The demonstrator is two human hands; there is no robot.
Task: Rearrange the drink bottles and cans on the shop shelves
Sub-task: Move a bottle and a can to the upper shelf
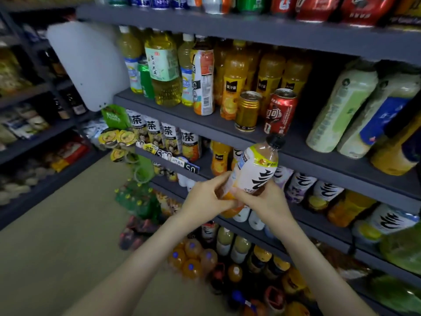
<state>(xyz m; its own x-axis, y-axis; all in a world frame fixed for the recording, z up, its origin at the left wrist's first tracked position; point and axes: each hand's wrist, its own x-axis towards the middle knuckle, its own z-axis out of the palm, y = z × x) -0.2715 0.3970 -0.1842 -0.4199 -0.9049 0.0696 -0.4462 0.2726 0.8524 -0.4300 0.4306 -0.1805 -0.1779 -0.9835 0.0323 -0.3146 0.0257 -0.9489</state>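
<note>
In the head view, we see the task in mid-course, with one bottle (257, 165) off the shelves and in hand. The left hand (206, 199) has its fingers curled round the bottle's lower end from the left. The right hand (266, 200) wraps the same end from the right, so both hands grip it and neither is free. The bottle is tilted, its black cap (275, 140) up and to the right, just in front of the edge of the middle shelf (298, 142) and resting on nothing. We judge that it is being carried to a place, though which place we cannot tell. A row of matching bottles (300, 187) stands one level down to the right, and a bare stretch of the middle shelf lies right of the red can (280, 112). As for what is left, we think a fair amount. The red can and a gold can (247, 112) stand side by side at the front of the middle shelf, before the orange bottles (234, 87), and look out of place there. The bottles further left on that shelf are of mixed kinds. What has been sorted already, we cannot tell from this one view.
</note>
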